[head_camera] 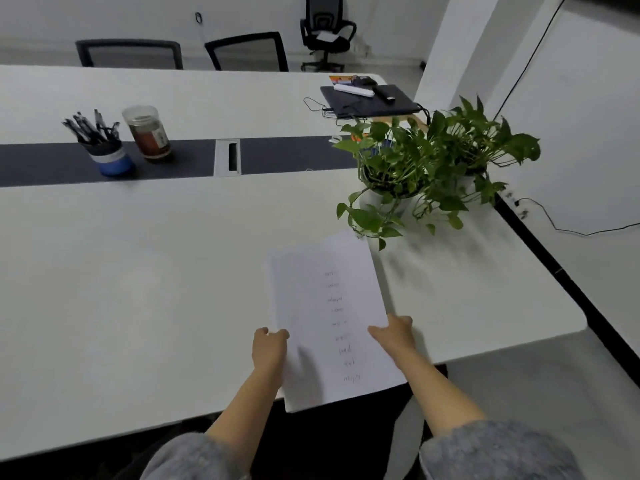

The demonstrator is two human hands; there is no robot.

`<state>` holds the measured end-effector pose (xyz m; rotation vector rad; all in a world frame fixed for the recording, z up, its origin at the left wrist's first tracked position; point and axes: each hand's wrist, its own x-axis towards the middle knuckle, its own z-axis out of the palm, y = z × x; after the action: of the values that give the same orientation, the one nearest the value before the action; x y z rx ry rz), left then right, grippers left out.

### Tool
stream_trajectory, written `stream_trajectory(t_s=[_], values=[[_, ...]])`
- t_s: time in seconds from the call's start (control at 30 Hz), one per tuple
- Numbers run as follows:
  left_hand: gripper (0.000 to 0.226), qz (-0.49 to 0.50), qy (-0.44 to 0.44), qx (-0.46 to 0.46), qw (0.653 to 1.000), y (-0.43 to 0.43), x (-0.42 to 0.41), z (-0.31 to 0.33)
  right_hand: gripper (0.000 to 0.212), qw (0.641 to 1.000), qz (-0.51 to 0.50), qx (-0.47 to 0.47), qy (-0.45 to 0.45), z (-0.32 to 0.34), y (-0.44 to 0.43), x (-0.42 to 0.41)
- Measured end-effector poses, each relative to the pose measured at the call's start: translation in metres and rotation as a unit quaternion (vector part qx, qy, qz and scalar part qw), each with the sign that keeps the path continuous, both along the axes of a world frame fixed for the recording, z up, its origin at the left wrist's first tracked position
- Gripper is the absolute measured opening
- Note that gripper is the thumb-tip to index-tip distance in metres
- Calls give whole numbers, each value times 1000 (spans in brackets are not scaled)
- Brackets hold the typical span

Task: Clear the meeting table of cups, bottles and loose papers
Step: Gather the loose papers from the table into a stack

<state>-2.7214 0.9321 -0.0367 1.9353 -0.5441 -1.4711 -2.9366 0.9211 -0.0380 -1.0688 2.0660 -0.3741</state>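
A white sheet of paper (332,317) with a short column of handwriting is held over the near edge of the white meeting table (138,289). My left hand (269,351) grips its left edge, fingers curled round it. My right hand (394,334) holds the right edge, thumb on top. The sheet's lower end sticks out past the table's front edge. A clear plastic jar (148,135) with dark contents stands on the dark centre strip at the far left, beside a blue cup of pens (110,157).
Two potted green plants (426,168) stand just beyond the paper at the right. A closed laptop (369,100) with cables and small items lies at the far right end. Black chairs (247,51) stand behind the table. A cable hatch (228,157) sits in the centre strip.
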Motion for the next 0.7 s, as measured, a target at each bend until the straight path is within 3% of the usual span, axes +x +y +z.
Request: stream_trajectory(t_s=[0.17, 0.27, 0.33, 0.53, 0.7], values=[[48, 5, 46, 63, 997, 12, 5, 5, 70, 986, -83, -10, -143, -2, 17, -5], [34, -12, 63, 79, 995, 30, 2, 5, 54, 978, -84, 33, -189, 2, 28, -6], [38, -29, 64, 92, 993, 43, -1, 2, 41, 977, -64, 52, -195, 7, 37, -8], [50, -86, 12, 127, 988, 75, -9, 3, 42, 982, 48, 53, -176, 18, 62, -17], [43, -19, 137, 147, 980, 83, 10, 5, 35, 983, 128, 4, -132, 33, 64, 3]])
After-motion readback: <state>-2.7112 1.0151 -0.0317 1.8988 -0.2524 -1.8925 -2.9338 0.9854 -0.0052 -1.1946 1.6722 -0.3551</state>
